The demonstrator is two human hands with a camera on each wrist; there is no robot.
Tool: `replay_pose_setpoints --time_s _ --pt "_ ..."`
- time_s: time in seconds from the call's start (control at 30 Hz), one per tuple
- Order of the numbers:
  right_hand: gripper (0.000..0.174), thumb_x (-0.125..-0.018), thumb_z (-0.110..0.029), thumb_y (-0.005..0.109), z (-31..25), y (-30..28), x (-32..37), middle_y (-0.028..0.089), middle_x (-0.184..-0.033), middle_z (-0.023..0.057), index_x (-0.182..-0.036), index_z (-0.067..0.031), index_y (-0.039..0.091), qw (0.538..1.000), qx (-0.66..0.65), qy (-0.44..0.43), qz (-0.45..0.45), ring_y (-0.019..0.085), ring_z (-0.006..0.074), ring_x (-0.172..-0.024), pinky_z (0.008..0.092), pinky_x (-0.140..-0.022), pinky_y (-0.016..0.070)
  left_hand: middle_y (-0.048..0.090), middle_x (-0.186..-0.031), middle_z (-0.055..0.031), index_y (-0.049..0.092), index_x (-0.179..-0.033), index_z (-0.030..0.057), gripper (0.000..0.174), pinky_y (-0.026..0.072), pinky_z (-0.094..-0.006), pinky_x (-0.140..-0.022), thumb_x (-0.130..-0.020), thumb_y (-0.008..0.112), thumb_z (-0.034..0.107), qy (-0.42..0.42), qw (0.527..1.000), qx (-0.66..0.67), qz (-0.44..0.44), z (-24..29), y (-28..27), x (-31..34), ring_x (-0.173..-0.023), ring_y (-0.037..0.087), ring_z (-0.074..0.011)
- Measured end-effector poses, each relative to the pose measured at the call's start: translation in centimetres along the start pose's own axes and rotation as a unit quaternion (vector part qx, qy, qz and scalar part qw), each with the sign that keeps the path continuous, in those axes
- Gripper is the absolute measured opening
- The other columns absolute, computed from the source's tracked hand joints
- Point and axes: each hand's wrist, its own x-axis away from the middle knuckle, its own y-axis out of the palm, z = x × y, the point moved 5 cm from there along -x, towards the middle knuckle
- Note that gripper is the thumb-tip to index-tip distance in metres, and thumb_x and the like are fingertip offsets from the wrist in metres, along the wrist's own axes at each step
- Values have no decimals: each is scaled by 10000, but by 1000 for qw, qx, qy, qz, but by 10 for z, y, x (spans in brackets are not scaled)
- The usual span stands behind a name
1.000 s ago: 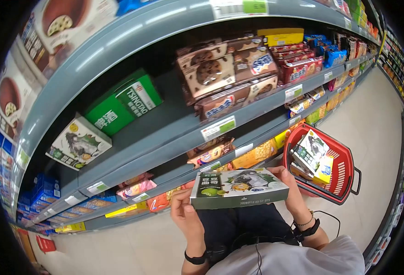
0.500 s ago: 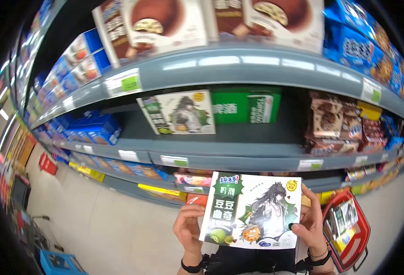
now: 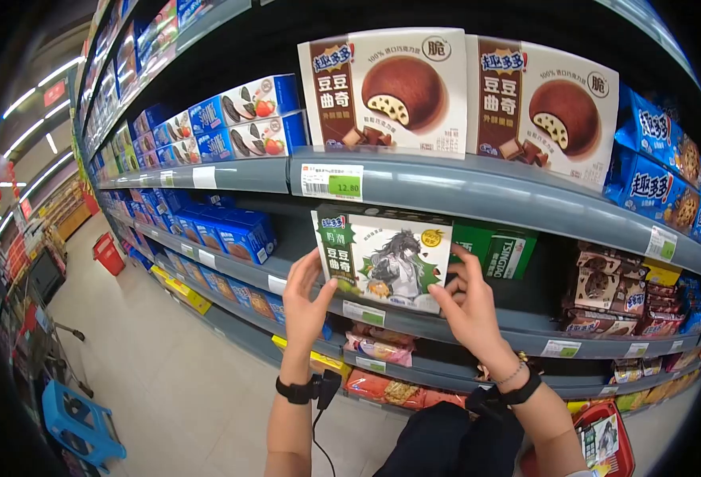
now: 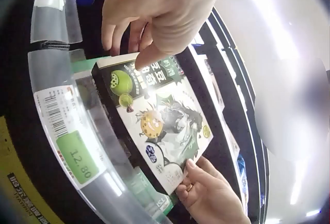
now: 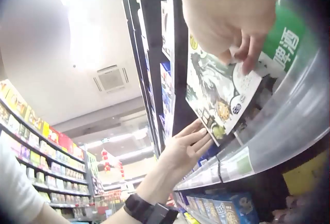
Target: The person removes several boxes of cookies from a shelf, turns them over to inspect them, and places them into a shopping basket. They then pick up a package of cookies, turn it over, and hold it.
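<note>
A white and green cookie box (image 3: 398, 266) with a drawn long-haired figure on its front is upright at the middle shelf, between both hands. My left hand (image 3: 306, 296) grips its left end, the thumb on the front face. At the right end, my right hand (image 3: 471, 306) holds the lower corner with its thumb in front and fingers behind. In the left wrist view the left hand (image 4: 160, 15) pinches the box (image 4: 165, 121) near the green fruit picture. Directly behind it, partly hidden, is a green Tsingtao carton (image 3: 505, 253).
Brown-and-white chocolate cookie boxes (image 3: 394, 99) fill the shelf above, over a 12.80 price tag (image 3: 330, 183). Blue cookie packs (image 3: 231, 232) stand left, brown cookie packs (image 3: 605, 290) right. A red basket (image 3: 622, 441) sits on the floor at lower right; a blue stool (image 3: 84, 421) stands left.
Both hands have raised the cookie box from in front of the body and brought it forward to the middle shelf. It now covers the spot where a matching box stood. The head view has turned left.
</note>
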Motion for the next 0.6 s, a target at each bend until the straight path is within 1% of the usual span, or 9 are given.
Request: replay_pose_setpoints --time_s 0.03,0.13,0.17,0.27,0.3,0.33,0.4,0.43,0.6 --pt "540 -834 -33 629 8 5 -5 613 -969 176 -1315 -4 384 999 16 -20 33 542 153 -630 251 -542 445 489 -1256 -120 484 -1274 -35 508 450 -332 -961 -784 604 -93 4 1000 -6 4 -10 1 -5 -1121 558 -236" --pt "526 -838 14 584 23 14 -9 507 -1139 203 -1327 -3 389 993 70 -67 74 587 209 -745 310 -631 518 493 -1255 -130 479 -1275 -39 514 447 -333 -964 -781 613 -85 -11 1000 -10 19 -31 7 -12 -1121 558 -242" --pt "526 -838 14 584 24 14 -7 507 -1139 203 -1327 -3 389 992 68 -71 75 587 209 -745 310 -631 518 495 -1255 -138 473 -1274 -47 510 447 -329 -962 -785 614 -78 -17 999 -24 21 -37 8 -13 -1120 559 -241" --pt "528 -834 29 570 33 16 -5 435 -1203 207 -1330 2 390 995 72 -32 57 601 237 -826 329 -698 546 510 -1234 -159 492 -1262 -24 535 456 -348 -934 -754 658 -31 1 991 -135 17 -43 10 -10 -1108 568 -278" --pt "534 -834 30 568 34 17 -3 432 -1203 203 -1335 1 386 994 72 -46 60 603 238 -843 325 -717 548 522 -1219 -144 496 -1261 8 573 374 -440 -1008 -730 709 57 -10 987 -162 21 -44 10 -10 -1098 565 -283" --pt "540 -833 30 566 34 18 -1 429 -1204 200 -1340 -1 382 994 73 -58 64 606 239 -861 322 -736 550 522 -1219 -144 496 -1261 8 573 374 -440 -1008 -730 709 57 -8 986 -163 20 -44 11 -11 -1098 565 -283" --pt "525 -835 28 565 35 19 -1 425 -1204 199 -1328 4 388 995 62 -54 64 606 238 -864 322 -744 550 531 -1200 -106 481 -1272 37 614 235 -526 -1068 -724 736 145 -27 952 -305 9 -35 14 -11 -1083 562 -260" --pt "511 -836 26 564 35 19 0 421 -1205 198 -1317 8 394 995 53 -48 63 606 236 -867 323 -752 551 530 -1192 -73 437 -1300 52 667 138 -569 -1082 -722 742 185 -38 948 -316 4 -40 14 -11 -1085 556 -233" --pt "440 -841 26 561 36 15 5 418 -1206 190 -1262 20 434 995 41 -24 92 604 221 -867 314 -758 549 507 -1210 -106 351 -1354 45 737 128 -561 -1094 -733 728 170 -30 937 -348 1 -42 22 -3 -1127 516 -258"
